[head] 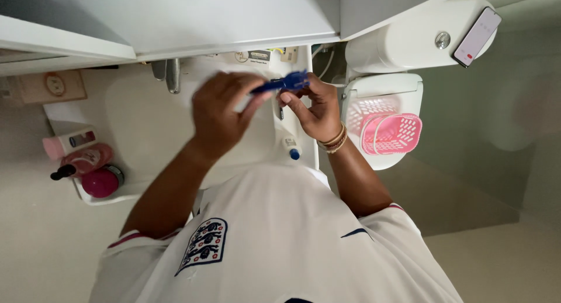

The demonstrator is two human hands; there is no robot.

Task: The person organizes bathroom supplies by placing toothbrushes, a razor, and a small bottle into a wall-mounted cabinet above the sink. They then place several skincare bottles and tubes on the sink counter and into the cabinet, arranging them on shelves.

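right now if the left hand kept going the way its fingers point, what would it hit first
Probably the right hand: the left hand points along the blue tool that both grip over the sink; depth is unclear.

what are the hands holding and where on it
Both hold one small blue plastic object over the white sink: the left hand pinches its left end, the right hand its right end.

Blue tool (284,82): kind unreadable, its middle hidden under the fingers of both hands. Left hand (219,113) covers much of the sink basin (146,122). Tap (170,74) partly tucked under the cabinet edge (175,46). Torso blocks the sink's near rim. Pink basket (392,133) blurred. Small blue-capped tube (291,147) too small to identify.
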